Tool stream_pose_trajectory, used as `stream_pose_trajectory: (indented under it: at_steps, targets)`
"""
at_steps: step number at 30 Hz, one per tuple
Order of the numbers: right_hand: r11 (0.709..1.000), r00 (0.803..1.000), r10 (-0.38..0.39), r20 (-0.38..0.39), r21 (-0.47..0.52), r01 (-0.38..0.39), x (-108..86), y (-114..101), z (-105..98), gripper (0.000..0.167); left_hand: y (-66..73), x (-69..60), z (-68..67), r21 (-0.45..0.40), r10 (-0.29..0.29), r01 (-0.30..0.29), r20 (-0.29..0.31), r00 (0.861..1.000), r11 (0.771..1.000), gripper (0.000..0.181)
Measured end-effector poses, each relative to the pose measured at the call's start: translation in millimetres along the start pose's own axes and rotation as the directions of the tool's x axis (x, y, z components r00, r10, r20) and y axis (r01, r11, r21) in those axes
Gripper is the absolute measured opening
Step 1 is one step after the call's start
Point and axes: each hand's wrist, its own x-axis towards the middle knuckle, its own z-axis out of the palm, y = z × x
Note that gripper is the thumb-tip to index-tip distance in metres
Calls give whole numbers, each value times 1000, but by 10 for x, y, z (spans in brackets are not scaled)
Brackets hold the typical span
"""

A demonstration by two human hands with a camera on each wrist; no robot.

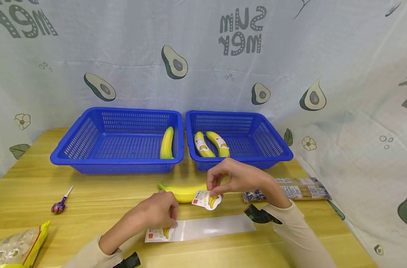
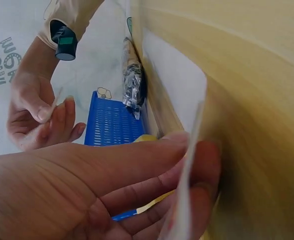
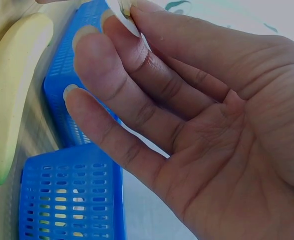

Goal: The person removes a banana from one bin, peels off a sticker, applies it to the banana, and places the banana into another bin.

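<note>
In the head view my right hand point(image 1: 237, 175) pinches a white banana-print sticker point(image 1: 206, 200) between thumb and fingertips, in front of a yellow banana point(image 1: 184, 193) lying on the table. My left hand point(image 1: 159, 210) holds a glossy strip of sticker backing paper point(image 1: 216, 227); another banana-print sticker point(image 1: 159, 234) shows at its left end. In the left wrist view the thumb and fingers grip the backing paper point(image 2: 179, 75), seen partly edge-on. The right wrist view shows the sticker's edge point(image 3: 124, 17) at the thumb tip, with the other fingers loosely bent.
Behind stand two blue baskets: the left basket point(image 1: 123, 161) holds one banana point(image 1: 167, 143), the right basket point(image 1: 270, 158) two stickered bananas point(image 1: 218, 143). A lollipop point(image 1: 59, 205) and a yellow-edged bag point(image 1: 15, 247) lie left, a clear packet point(image 1: 297, 188) right.
</note>
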Motion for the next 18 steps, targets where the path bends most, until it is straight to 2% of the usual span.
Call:
stream_pose_trajectory:
  at_steps: [3, 7, 13, 18]
  targets:
    - [1000, 1000, 0, -2, -3, 0, 0, 0, 13, 6, 14, -7, -2, 10, 30, -30, 4, 1000, 999, 31]
    - [1000, 1000, -3, 1, -9, 3, 17, 11, 18, 5, 49, -33, -29, 13, 33, -34, 20, 999, 999, 30]
    - [1000, 1000, 0, -15, -6, 0, 50, 42, 43, 5, 67, -62, -110, -33, 52, -51, 27, 998, 998, 19]
    - [1000, 999, -3, -36, -5, 3, 85, 65, 81, 4, 66, -64, -216, -115, 165, -165, -7, 986, 980, 13]
